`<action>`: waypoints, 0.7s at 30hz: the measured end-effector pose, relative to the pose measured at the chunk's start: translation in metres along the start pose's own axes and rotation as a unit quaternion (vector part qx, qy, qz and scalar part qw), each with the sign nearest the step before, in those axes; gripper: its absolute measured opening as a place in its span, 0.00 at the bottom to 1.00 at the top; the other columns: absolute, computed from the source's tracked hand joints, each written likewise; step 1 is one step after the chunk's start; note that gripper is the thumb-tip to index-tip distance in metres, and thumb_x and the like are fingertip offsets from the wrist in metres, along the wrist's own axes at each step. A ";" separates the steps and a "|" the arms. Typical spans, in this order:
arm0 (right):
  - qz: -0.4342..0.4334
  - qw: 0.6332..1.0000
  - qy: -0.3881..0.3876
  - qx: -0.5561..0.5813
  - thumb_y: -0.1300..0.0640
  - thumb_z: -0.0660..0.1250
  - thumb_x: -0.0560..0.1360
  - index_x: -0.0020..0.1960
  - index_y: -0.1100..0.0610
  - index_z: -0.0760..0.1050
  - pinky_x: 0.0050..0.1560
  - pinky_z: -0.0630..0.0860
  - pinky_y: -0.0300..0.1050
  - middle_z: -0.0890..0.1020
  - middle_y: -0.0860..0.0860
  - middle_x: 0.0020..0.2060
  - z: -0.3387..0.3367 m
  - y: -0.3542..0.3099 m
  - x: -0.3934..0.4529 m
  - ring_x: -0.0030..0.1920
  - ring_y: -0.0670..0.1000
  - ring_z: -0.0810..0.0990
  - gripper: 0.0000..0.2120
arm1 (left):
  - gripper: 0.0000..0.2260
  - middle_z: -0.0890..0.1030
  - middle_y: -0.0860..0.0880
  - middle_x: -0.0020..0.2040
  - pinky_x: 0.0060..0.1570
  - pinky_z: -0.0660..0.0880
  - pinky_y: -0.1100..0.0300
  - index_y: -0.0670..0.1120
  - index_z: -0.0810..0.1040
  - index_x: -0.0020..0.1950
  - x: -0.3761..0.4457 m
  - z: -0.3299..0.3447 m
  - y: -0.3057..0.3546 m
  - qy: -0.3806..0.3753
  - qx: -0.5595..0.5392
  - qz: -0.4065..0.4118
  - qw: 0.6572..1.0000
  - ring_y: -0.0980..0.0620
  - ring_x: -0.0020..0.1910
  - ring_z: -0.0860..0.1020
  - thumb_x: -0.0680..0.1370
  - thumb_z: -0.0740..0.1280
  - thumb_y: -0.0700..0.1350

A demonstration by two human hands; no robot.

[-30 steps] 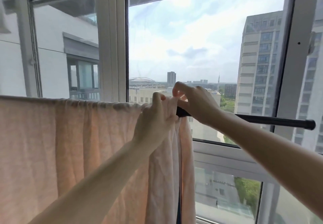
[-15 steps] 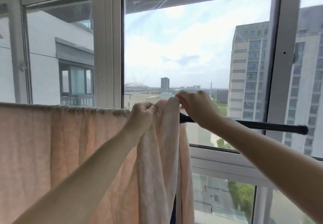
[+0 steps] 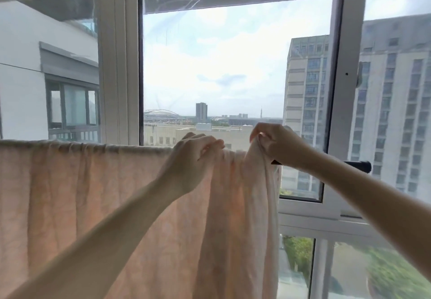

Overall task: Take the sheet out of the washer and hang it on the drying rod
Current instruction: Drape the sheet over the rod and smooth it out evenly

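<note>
A pale peach sheet (image 3: 81, 205) hangs over the black drying rod (image 3: 359, 164), covering it from the left edge to past the middle. Only the rod's right end shows bare. My left hand (image 3: 193, 158) grips the sheet's top fold on the rod. To its right, my right hand (image 3: 275, 142) pinches the sheet's bunched right edge and lifts it slightly above the rod. The washer is out of view.
White window frames (image 3: 119, 65) and glass stand right behind the rod, with a sill (image 3: 310, 219) below. Tall buildings show outside.
My right hand has pulled the sheet's edge to the right along the rod, so more rod is covered. My hands have moved apart. The camera has tilted up a little.
</note>
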State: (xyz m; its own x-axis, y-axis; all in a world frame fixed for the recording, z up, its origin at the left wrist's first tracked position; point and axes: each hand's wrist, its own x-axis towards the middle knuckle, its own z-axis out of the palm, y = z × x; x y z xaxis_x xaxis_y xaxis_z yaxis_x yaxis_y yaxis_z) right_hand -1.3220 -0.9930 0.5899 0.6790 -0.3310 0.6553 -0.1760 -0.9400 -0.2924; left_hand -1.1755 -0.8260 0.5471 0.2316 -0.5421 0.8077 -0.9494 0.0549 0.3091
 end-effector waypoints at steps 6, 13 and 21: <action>-0.010 0.999 -0.045 0.024 0.50 0.51 0.81 0.48 0.59 0.80 0.39 0.74 0.40 0.79 0.48 0.38 0.003 0.000 -0.006 0.39 0.46 0.78 0.22 | 0.10 0.81 0.51 0.56 0.58 0.73 0.56 0.47 0.79 0.58 0.008 0.001 -0.030 -0.005 0.058 -0.063 0.996 0.52 0.56 0.77 0.81 0.62 0.41; -0.076 0.993 -0.040 -0.083 0.47 0.68 0.76 0.47 0.58 0.81 0.39 0.72 0.36 0.78 0.45 0.35 0.029 -0.001 0.003 0.35 0.41 0.75 0.13 | 0.04 0.83 0.52 0.43 0.48 0.77 0.59 0.46 0.80 0.50 0.007 -0.003 -0.042 0.026 0.047 -0.059 0.997 0.56 0.44 0.80 0.80 0.66 0.42; -0.063 0.991 0.082 -0.087 0.55 0.67 0.78 0.43 0.59 0.82 0.42 0.74 0.45 0.81 0.51 0.32 0.013 0.011 0.011 0.34 0.51 0.77 0.09 | 0.05 0.78 0.48 0.42 0.38 0.66 0.65 0.43 0.74 0.47 0.014 0.000 -0.045 0.100 0.076 -0.074 0.989 0.51 0.42 0.75 0.81 0.61 0.38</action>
State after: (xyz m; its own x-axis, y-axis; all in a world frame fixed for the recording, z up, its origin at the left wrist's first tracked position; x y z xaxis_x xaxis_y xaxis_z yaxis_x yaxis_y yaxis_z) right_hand -1.3069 -1.0062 0.5850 0.5806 -0.2047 0.7880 -0.2269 -0.9702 -0.0849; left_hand -1.1294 -0.8363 0.5444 0.3934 -0.3575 0.8470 -0.9194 -0.1483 0.3644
